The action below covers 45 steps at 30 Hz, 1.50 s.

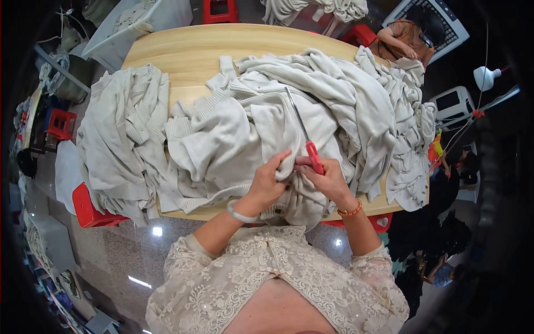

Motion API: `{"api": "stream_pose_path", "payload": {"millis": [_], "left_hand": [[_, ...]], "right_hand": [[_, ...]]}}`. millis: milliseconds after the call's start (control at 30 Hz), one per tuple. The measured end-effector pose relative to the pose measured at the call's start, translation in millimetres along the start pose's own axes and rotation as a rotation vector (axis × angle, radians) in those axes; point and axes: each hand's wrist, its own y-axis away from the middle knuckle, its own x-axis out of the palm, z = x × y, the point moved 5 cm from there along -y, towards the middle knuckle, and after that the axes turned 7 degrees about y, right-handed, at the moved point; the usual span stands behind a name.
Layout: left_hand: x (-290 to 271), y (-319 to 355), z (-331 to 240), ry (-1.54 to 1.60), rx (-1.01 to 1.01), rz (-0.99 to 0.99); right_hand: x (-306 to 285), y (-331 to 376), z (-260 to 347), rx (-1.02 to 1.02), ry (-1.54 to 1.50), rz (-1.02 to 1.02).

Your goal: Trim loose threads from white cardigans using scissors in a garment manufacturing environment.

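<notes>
An off-white knitted cardigan (217, 150) lies spread over the table in front of me, its lower part bunched at the near edge. My left hand (268, 181) is closed, pinching a fold of it. Beside it, my right hand (328, 179) grips a screwdriver-like tool (314, 158) with a red handle; its long thin metal shaft points up and away over the cloth. The right fingertips also touch the knit near the left fingers. The tool's tip rests on or just above the fabric; I cannot tell which.
More off-white knitwear is heaped at the left (125, 133) and right (361, 111) of the wooden table (194, 42). A red stool (92, 206) stands at the near left. A white bin (147, 25) holds cloth at the far left. Another person (409, 42) sits at the far right.
</notes>
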Motion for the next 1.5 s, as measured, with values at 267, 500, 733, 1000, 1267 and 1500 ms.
{"api": "stream_pose_path", "payload": {"millis": [267,500,733,1000,1267,1500], "left_hand": [[-96,40,-119,0.119,-0.088,0.511],[-178,69,-200,0.156,0.094,0.743],[-228,72,-229,0.501,0.344,0.591],[-375,219,-285,-1.592,0.553,-0.919],[-476,163,-340,-1.276,0.282,-1.144],[-475,102,-334,-0.804,0.098,-0.635]], "right_hand": [[60,-13,91,-0.342,0.290,0.493],[149,-50,136,-0.515,0.526,0.780],[188,-95,100,-0.490,0.833,0.808],[219,-120,104,-0.319,0.646,0.995],[323,-81,147,-0.341,-0.038,0.823],[327,-90,193,-0.560,-0.255,0.675]]}}
